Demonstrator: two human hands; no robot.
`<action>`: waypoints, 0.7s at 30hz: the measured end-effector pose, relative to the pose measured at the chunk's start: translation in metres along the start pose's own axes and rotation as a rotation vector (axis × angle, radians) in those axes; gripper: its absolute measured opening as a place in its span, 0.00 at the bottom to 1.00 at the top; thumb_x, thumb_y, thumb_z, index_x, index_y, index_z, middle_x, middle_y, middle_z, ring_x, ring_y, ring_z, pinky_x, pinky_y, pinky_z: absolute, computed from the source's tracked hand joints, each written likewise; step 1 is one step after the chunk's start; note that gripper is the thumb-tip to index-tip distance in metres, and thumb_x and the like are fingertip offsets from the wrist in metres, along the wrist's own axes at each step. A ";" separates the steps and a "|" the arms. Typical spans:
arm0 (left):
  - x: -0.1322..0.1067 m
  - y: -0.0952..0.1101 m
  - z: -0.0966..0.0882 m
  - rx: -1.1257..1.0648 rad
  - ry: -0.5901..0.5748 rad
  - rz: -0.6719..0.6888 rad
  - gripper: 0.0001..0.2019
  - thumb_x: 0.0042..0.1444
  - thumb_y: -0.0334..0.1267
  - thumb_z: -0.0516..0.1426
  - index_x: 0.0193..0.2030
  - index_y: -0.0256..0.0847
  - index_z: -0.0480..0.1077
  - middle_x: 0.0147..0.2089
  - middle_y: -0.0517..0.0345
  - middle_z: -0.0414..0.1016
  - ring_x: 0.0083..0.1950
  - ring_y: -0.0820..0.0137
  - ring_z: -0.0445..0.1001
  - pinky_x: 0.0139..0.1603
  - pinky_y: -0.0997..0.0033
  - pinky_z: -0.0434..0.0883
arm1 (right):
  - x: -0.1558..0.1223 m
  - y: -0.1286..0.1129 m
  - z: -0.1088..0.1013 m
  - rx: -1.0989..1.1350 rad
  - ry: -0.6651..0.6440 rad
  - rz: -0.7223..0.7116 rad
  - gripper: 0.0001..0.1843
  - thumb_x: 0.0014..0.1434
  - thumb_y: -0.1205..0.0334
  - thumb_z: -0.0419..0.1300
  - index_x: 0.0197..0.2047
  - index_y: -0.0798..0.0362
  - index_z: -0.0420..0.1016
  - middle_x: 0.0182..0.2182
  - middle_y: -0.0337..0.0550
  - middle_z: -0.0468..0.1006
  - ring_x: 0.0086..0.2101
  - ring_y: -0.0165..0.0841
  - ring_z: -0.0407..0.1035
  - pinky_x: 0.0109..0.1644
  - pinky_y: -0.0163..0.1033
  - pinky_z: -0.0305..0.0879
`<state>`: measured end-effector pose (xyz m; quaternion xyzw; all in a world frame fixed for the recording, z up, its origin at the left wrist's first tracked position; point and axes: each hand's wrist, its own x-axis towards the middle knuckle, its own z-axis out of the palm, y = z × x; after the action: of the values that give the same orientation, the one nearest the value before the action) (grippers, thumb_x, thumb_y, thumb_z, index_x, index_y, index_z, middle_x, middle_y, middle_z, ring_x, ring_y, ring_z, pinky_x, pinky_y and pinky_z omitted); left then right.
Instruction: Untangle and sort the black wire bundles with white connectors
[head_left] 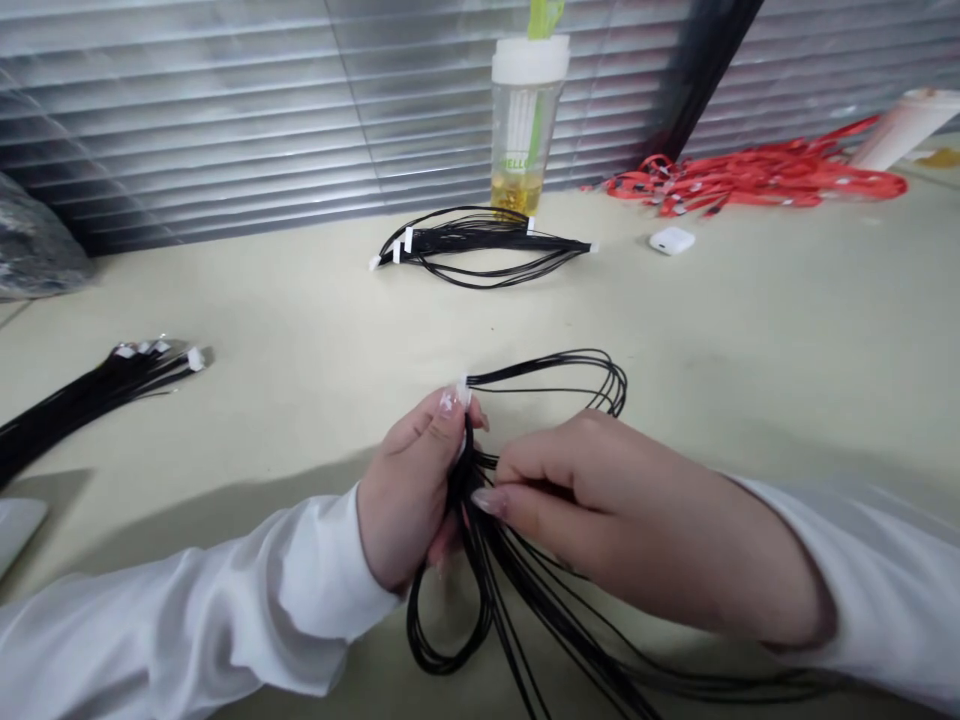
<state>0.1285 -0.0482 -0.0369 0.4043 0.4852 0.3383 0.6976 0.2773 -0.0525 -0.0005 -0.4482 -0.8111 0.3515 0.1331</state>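
Note:
My left hand is closed around a bundle of thin black wires, with its thumb pressed on a white connector at the upper end. From that connector a loop of black wires curves away to the right. My right hand is closed, thumb and fingers pinching wires of the same bundle just right of my left hand. Another loop hangs below my left hand, and the long wires trail toward the lower right. My right fingers partly hide what lies between them.
A second coiled wire harness with white connectors lies at the back, before a clear bottle. More black wires lie at left. Red lanyards, a small white case and a white cup sit back right, near window blinds.

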 end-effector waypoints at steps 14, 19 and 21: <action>-0.004 0.000 0.003 0.037 -0.009 0.004 0.17 0.54 0.56 0.47 0.33 0.43 0.57 0.13 0.68 0.57 0.06 0.80 0.50 0.03 0.84 0.49 | 0.000 -0.001 0.004 0.012 0.026 -0.033 0.16 0.58 0.64 0.50 0.20 0.56 0.65 0.17 0.34 0.66 0.20 0.22 0.56 0.25 0.30 0.49; -0.003 -0.002 0.000 -0.008 -0.046 -0.035 0.17 0.54 0.56 0.47 0.34 0.43 0.57 0.10 0.68 0.56 0.06 0.78 0.50 0.04 0.84 0.49 | 0.003 -0.001 -0.003 -0.007 0.001 -0.023 0.16 0.58 0.65 0.48 0.20 0.56 0.63 0.17 0.34 0.65 0.19 0.22 0.54 0.24 0.31 0.47; -0.001 -0.002 -0.001 -0.043 -0.065 -0.048 0.17 0.54 0.56 0.47 0.34 0.43 0.57 0.10 0.68 0.56 0.06 0.78 0.50 0.04 0.84 0.48 | 0.002 -0.002 -0.009 -0.128 -0.001 -0.039 0.15 0.55 0.66 0.51 0.18 0.56 0.62 0.16 0.34 0.64 0.18 0.22 0.52 0.23 0.32 0.45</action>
<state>0.1270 -0.0498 -0.0382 0.3879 0.4645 0.3186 0.7295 0.2796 -0.0476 0.0067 -0.4398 -0.8404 0.2967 0.1106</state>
